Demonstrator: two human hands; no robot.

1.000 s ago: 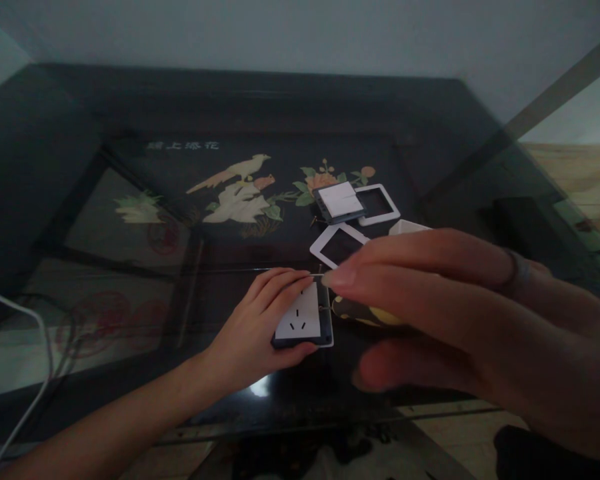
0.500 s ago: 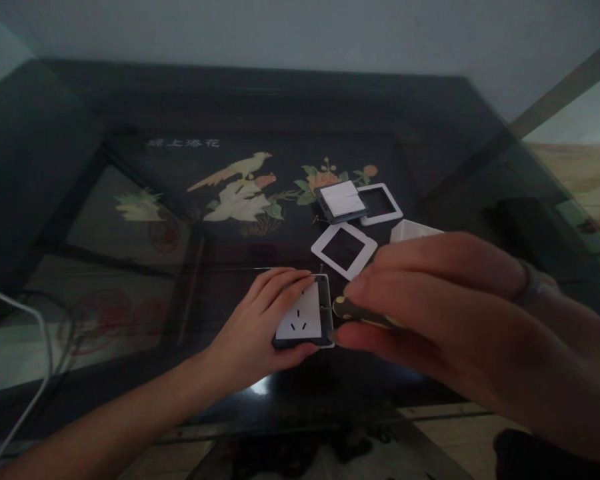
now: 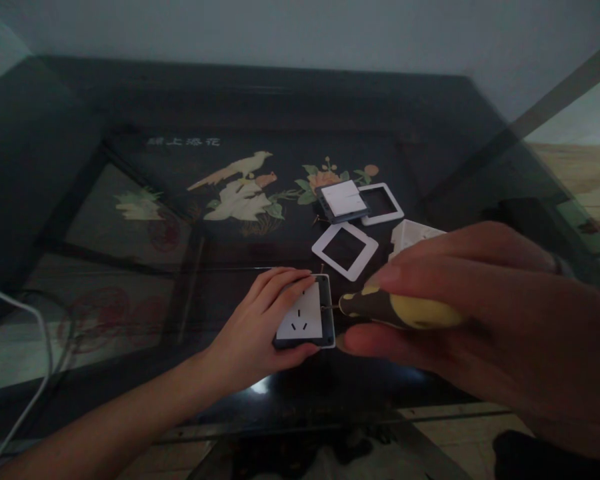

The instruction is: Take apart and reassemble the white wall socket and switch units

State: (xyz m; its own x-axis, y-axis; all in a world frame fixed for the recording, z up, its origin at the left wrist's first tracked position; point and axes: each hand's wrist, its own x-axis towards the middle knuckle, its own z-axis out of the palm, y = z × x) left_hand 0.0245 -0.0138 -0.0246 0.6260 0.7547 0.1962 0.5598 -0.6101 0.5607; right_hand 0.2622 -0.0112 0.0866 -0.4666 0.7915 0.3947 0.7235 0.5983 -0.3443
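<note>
Head view, with the socket (image 3: 299,325) as the middle of the clock and the far table edge as twelve. Lying near the front of the dark, glossy table (image 3: 205,100): this socket, with white face, dark grey border and a white rim visible along the side at three o'clock. Laid over its side at nine o'clock: the left hand (image 3: 250,330), in a narrow grip on the socket, with fingers bent over the far edge and thumb against the near edge.

Placed at three o'clock: the right hand (image 3: 500,327), closed around a screwdriver (image 3: 367,305), with forefinger and thumb at opposite sides of the dark and yellow handle. Directed toward nine o'clock: its thin shaft, with the tip at the grey border of the socket. Too small to tell: the exact seat of this tip.

At one o'clock, just beyond the socket: a small screw (image 3: 323,269), then a white frame (image 3: 333,261), turned like a diamond. Farther at one o'clock: a white switch (image 3: 343,200) on a dark base, overlapping a second frame (image 3: 384,219). At two o'clock: a white box (image 3: 411,235), partly hidden behind the right hand. At eleven o'clock, in the table top: a bird picture (image 3: 237,167). Far out at nine o'clock: a white cable (image 3: 43,340).
</note>
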